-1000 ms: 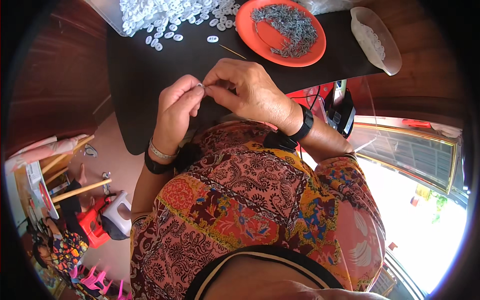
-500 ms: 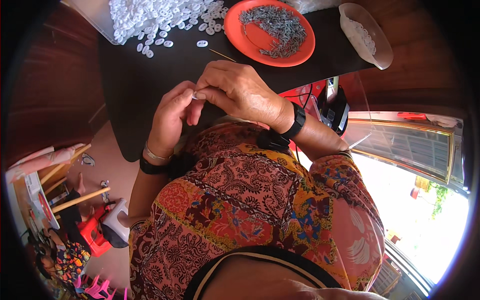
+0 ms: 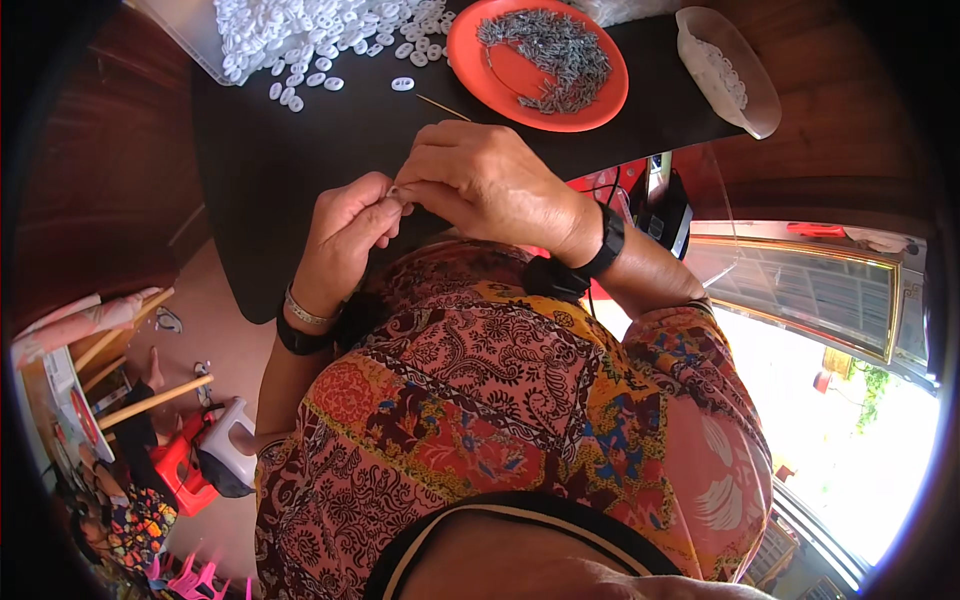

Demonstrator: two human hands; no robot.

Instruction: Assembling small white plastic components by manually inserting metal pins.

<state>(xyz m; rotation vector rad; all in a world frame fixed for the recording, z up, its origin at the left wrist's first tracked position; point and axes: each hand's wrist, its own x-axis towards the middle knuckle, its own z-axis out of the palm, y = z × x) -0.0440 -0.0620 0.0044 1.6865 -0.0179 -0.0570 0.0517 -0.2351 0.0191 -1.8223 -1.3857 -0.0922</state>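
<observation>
Two hands meet at the near edge of the black table (image 3: 300, 190), fingertips together. Your left hand (image 3: 345, 235) is curled, thumb and forefinger pinched on a tiny white piece (image 3: 392, 190) that barely shows where the hands touch; too small to say what it is. Your right hand (image 3: 490, 180) is closed over the same spot from the right, fingers bent down onto it, but the knuckles hide what, if anything, it holds, so can't tell its grip. Beyond the pinch and a bit left lies a heap of small white rings (image 3: 300, 35), with stray ones scattered toward the hands. Straight beyond the pinch, a thin wooden stick (image 3: 443, 107) lies on the table, near the right knuckles. Beyond and right of the pinch sits an orange plate (image 3: 500, 70) with a pile of small grey metal bits (image 3: 550, 55). Farther right, well apart from the hands, a clear scoop-shaped dish (image 3: 755, 100) holds a few more white rings. Black wristband (image 3: 605, 240) on the right wrist, black band plus silver bracelet (image 3: 305, 315) on the left.
</observation>
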